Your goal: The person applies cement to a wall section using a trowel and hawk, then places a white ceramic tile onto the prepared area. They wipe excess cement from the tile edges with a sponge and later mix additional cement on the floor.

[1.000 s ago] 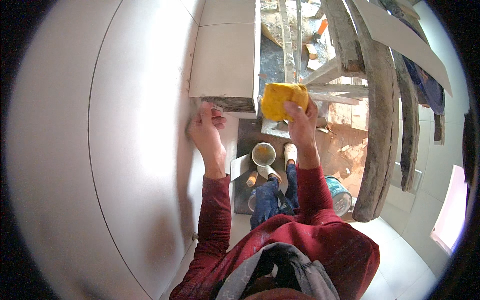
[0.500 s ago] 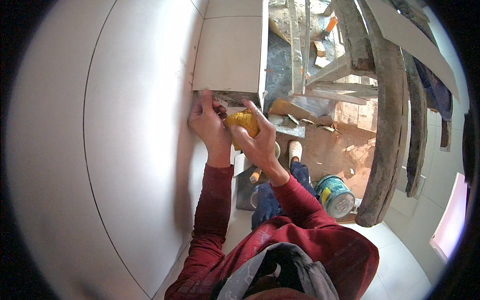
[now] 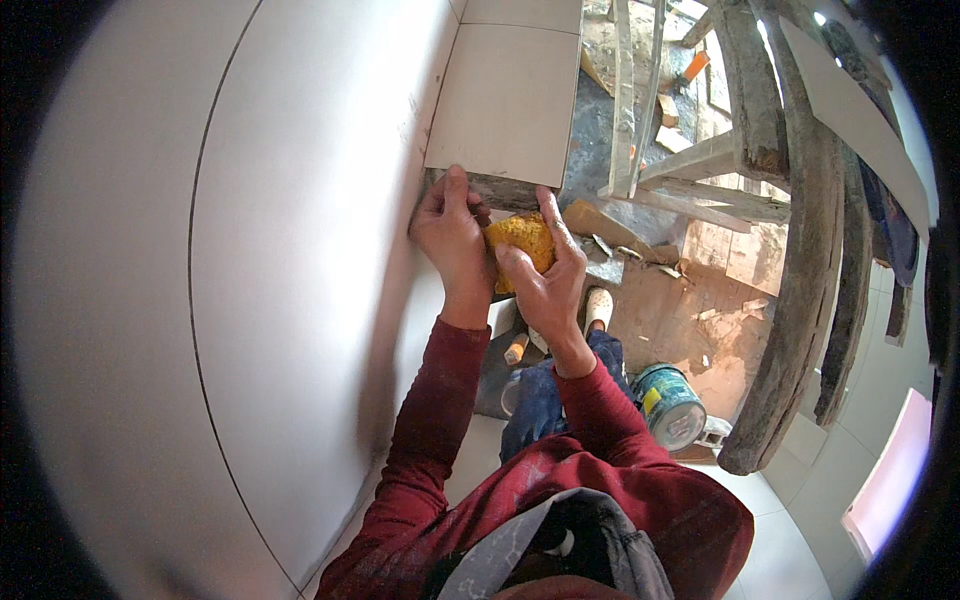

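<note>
Between my hands is a yellow sponge [image 3: 520, 238], rough and damp-looking. My right hand [image 3: 550, 290] is closed around it, with its index finger stretched up to the front corner of a tiled ledge [image 3: 505, 95]. My left hand [image 3: 455, 235] is at the ledge's left front corner, against the wall. One of its digits points up to the tile edge and the other fingers curl in below; whatever they hold is hidden. Under the pale top tile, a rough dark strip [image 3: 500, 190] of bare ledge shows between my hands.
A large pale tiled wall [image 3: 300, 250] rises close on my left. To the right stand weathered timber posts [image 3: 790, 250] and a wooden frame. A green-blue bucket [image 3: 668, 405] stands near my legs. An orange-handled tool [image 3: 692, 66] and wood scraps lie beyond the ledge.
The whole view has shifted, so the ledge and both hands appear further right. My hands stay at the ledge front, and the sponge remains in my right hand, showing more of its face.
</note>
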Tool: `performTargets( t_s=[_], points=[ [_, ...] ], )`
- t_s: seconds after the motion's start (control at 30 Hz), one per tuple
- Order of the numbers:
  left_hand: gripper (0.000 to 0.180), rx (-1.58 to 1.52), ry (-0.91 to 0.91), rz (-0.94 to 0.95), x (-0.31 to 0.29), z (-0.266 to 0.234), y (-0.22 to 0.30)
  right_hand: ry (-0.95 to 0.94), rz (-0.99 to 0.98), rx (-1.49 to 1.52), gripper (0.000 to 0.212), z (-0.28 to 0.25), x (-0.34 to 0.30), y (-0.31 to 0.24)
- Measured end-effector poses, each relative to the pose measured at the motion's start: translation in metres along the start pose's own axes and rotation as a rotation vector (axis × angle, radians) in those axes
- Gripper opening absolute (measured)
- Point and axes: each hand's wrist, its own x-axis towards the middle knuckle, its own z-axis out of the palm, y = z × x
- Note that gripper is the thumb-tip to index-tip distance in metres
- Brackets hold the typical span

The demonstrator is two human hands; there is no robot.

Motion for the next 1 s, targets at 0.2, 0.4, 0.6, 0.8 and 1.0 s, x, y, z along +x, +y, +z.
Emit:
performTargets(
  t_s=[0.2,0.4,0.6,0.8,1.0],
  points=[
    [0.024,0.008,0.011,0.008,0.002,-0.002,-0.003,0.014,-0.037,-0.030,0.070,0.001,0.001,-0.001],
    [0.025,-0.021,0.011,0.027,-0.002,0.003,0.001,0.045,-0.061,-0.075,0.074,0.001,0.002,0.010],
    [0.028,-0.019,0.010,0.027,0.002,-0.001,0.000,0.022,-0.094,-0.109,0.075,0.002,0.002,0.007],
    [0.032,0.014,0.005,0.005,-0.003,-0.005,-0.002,-0.086,-0.153,-0.245,0.045,-0.021,-0.002,0.003],
    [0.036,0.176,0.039,0.398,-0.014,-0.014,-0.002,0.265,-0.018,-0.072,0.024,-0.077,0.007,-0.009]
  ],
)
